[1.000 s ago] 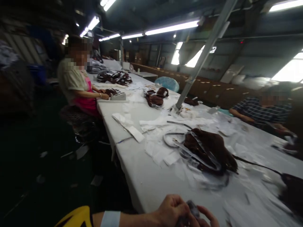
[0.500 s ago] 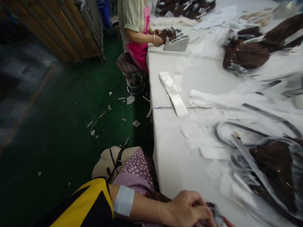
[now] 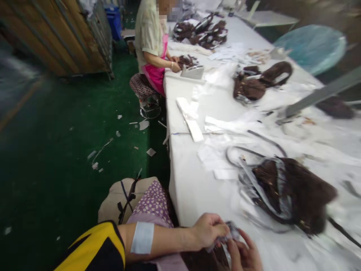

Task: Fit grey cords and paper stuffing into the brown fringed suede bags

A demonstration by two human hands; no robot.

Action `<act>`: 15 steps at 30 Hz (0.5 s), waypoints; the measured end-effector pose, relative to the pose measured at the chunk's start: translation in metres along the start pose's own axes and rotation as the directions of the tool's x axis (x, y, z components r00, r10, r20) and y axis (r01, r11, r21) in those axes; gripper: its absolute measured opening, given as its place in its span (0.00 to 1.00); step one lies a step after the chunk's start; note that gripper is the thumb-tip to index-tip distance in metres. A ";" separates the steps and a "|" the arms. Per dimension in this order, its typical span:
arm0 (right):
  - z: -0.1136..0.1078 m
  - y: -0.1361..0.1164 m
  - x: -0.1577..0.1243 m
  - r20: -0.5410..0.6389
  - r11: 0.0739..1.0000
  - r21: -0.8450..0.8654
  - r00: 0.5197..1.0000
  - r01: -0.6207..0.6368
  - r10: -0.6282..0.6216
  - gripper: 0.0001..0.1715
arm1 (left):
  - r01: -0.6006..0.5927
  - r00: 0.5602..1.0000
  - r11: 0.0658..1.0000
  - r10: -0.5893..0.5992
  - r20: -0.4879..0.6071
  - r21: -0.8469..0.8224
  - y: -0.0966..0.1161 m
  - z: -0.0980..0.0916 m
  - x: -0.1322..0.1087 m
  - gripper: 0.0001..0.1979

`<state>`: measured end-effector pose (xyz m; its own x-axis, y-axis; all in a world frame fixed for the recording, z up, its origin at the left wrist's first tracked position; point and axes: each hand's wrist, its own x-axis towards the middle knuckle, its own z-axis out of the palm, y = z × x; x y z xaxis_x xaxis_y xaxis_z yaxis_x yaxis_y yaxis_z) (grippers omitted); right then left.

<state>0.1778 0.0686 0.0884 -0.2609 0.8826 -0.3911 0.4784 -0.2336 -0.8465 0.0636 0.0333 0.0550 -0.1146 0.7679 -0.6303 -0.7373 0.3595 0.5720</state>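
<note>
Crumpled grey plastic-wrapped piece [image 3: 232,228] lies between the hands, above brown material [image 3: 207,260]. Left hand [image 3: 207,230]: fingers curled, pinching it. Right hand [image 3: 244,253]: partly curled at its side; grip unclear.

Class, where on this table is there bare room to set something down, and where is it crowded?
Two patches of the white table look bare: one along its left edge, between the left hand and the white scraps; another between the long white strip and the middle brown bundle. It is crowded around the large brown bundle, with straps and scraps.
</note>
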 end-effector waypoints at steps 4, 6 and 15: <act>0.000 -0.005 -0.009 -0.041 0.994 0.090 0.998 0.057 -0.053 0.31 | -0.046 0.999 0.997 0.048 0.026 -0.059 0.001 0.013 -0.004 0.20; -0.002 -0.002 -0.005 -0.099 0.986 0.134 0.991 0.102 -0.090 0.29 | -0.045 0.997 0.995 0.051 0.066 -0.084 0.000 0.016 0.000 0.20; -0.020 0.005 -0.028 -0.418 0.995 0.023 0.905 0.098 -0.079 0.21 | -0.186 0.982 0.979 0.188 -0.009 0.087 0.002 0.024 0.009 0.18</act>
<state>0.2042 0.0511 0.1020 0.0761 0.9878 -0.1358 0.4309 -0.1554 -0.8889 0.0768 0.0539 0.0634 -0.2571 0.8169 -0.5163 -0.6423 0.2548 0.7229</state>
